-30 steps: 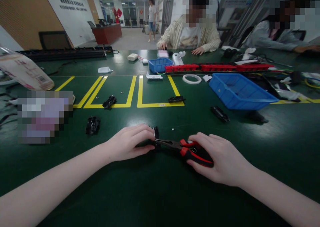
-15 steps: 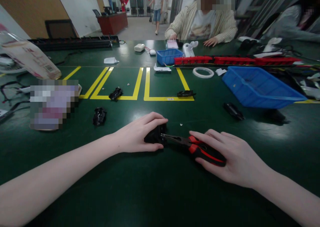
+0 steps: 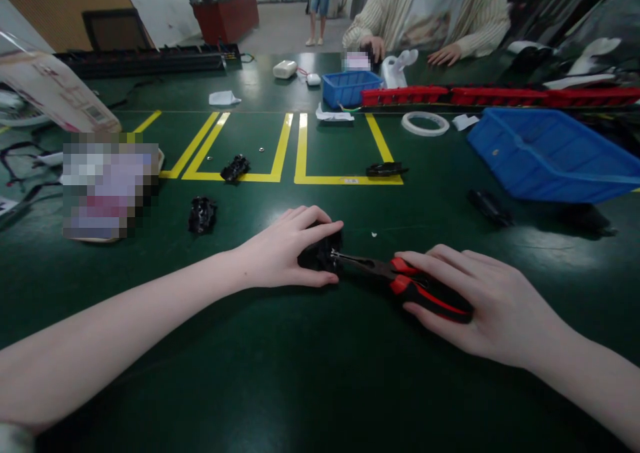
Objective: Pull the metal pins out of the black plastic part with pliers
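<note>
**Black part (image 3: 320,256) in the left hand (image 3: 280,252), pliers (image 3: 405,283) in the right hand (image 3: 487,303)**

Green covers the whole table (image 3: 310,373), and both forearms lie across it from the near edge. The left hand is closed around the small black part, with the index finger over its top and the thumb along its near side, pressing it down on the table in front of the person. The right hand lies over the red and black handles of the pliers, fingers wrapped on them. The thin metal nose points left and meets the right edge of the part (whether the tips actually pinch anything is too small to tell).

Past the hands, yellow lines (image 3: 301,148) mark boxes on the table. A few loose black pieces lie about: one (image 3: 201,214) to the left of the left hand, one (image 3: 235,168) on a yellow line, one (image 3: 385,169) on another line, and one (image 3: 489,206) near a large blue bin (image 3: 550,156) at the right. Farther back stand a small blue bin (image 3: 350,88), a white ring (image 3: 425,123) and a row of red strips (image 3: 500,95). Across the table sits a person in a striped top (image 3: 480,20), one hand (image 3: 445,54) flat on the table.
</note>
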Demonstrator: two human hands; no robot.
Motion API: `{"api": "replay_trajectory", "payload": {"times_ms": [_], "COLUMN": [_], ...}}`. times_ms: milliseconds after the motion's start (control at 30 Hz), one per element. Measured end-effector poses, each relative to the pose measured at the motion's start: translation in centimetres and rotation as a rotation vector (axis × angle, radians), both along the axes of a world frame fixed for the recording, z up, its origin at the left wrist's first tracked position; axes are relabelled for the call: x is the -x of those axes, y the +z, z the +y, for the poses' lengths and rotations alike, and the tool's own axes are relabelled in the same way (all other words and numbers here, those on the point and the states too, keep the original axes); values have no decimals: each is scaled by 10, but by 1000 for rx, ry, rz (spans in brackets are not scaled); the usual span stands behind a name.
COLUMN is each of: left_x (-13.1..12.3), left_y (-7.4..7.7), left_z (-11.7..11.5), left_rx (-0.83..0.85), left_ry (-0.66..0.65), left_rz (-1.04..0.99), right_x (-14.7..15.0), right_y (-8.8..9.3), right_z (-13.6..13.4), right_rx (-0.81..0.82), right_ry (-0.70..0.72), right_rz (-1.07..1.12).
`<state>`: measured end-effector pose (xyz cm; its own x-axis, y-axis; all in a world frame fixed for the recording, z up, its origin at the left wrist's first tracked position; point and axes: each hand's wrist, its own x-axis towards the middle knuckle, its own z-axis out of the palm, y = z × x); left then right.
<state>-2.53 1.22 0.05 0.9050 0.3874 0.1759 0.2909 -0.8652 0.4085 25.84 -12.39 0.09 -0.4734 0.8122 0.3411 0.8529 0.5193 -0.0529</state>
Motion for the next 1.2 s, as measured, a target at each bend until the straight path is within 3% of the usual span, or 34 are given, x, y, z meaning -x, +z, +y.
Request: {"api": "replay_trajectory", "payload": {"times_ms": [500, 867, 1200], "left_x": [-1, -2, -3], "left_y": [0, 2, 2], "left_z": [2, 3, -2], "left_rx": [6, -10, -6], "left_ry": [-31, -29, -18], "left_rz": [8, -3, 15], "right_x": [-2, 5, 1], "right_y": [9, 3, 6], "right_z": [3, 5, 9], "right_rx": [-19, 23, -17], "right_ry": [17, -16, 23], "right_rz": [-61, 6, -77]}}
